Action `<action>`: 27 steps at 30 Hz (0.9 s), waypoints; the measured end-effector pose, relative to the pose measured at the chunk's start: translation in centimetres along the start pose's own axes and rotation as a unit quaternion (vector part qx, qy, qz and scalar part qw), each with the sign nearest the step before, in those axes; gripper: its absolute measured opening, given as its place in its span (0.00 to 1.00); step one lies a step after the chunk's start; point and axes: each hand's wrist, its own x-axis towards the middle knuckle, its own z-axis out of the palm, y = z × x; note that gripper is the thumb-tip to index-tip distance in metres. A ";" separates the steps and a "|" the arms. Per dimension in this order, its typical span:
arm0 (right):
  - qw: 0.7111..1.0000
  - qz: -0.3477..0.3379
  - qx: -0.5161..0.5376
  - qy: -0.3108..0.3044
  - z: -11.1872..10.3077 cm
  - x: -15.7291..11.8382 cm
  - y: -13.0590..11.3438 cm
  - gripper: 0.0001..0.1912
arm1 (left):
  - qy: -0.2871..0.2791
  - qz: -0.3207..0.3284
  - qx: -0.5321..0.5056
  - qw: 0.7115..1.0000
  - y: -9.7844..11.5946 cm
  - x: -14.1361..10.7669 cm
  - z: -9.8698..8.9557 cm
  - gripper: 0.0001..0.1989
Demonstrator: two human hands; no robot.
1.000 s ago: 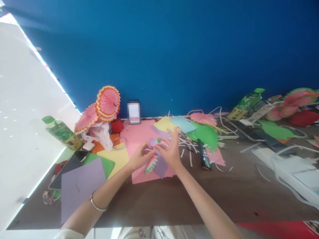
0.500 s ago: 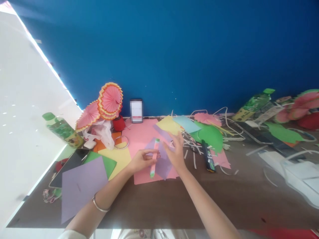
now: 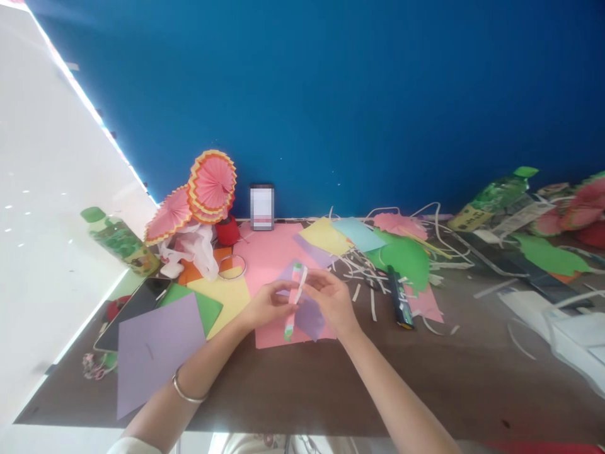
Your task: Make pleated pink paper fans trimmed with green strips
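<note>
My left hand (image 3: 271, 304) is closed around a narrow folded strip of pink paper (image 3: 290, 315) with green and white at its ends, held upright-slanting above the sheets. Opposite it, my right hand (image 3: 333, 299) pinches a thin white strip (image 3: 301, 282) that lies against or just over the pink paper's right side. Whether the white strip is stuck to it I cannot tell. Under both hands lie a purple sheet (image 3: 309, 318) and a large pink sheet (image 3: 269, 249).
Paper fans (image 3: 212, 186) and a green-capped bottle (image 3: 120, 239) stand at the left, near a purple sheet (image 3: 158, 353). A phone (image 3: 262, 207) leans on the blue wall. White paper scraps (image 3: 357, 268), a dark cutter-like tool (image 3: 401, 299) and green paper (image 3: 401, 258) lie right.
My right hand has come back from over the scraps to the folded pink paper, and a white strip now shows in its fingers. My left hand keeps its hold.
</note>
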 end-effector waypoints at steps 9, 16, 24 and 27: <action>0.999 -0.011 -0.011 0.031 0.2 0.0 0.4 0.15 | -0.013 0.006 -0.002 1.000 0.0 -0.3 0.1 0.22; 0.999 -0.013 -0.033 0.027 0.2 0.0 0.4 0.14 | -0.009 0.032 0.046 0.998 0.0 -0.3 0.1 0.20; 0.998 -0.028 -0.047 0.028 0.4 -0.1 0.6 0.14 | 0.019 0.046 0.075 0.996 0.3 -0.3 0.5 0.15; 0.998 -0.033 -0.055 0.027 0.4 -0.1 0.6 0.13 | 0.027 0.040 0.064 0.997 0.3 -0.2 0.6 0.16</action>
